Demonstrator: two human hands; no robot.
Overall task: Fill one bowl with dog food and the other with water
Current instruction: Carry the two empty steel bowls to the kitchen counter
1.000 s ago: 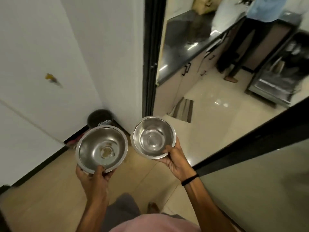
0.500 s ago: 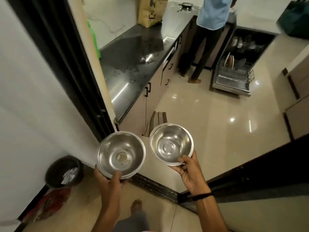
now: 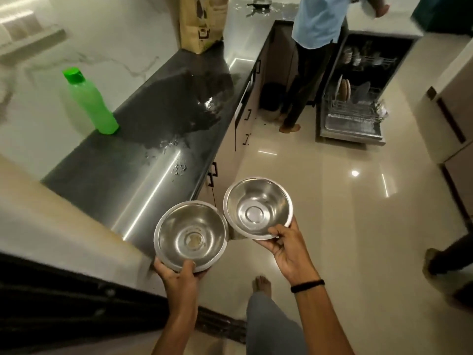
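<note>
The left hand grips the near rim of one steel bowl, the right hand pinches the other bowl. Both bowls ride side by side, rims nearly touching, beside the dark tabletop.

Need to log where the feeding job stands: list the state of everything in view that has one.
Left bowl: empty, faint residue at bottom, held by left hand.
Right bowl: empty, held by right hand.
Green bottle: capped, upright on countertop.
Paper bag: upright.
Dishwasher: open, rack pulled out.
</note>
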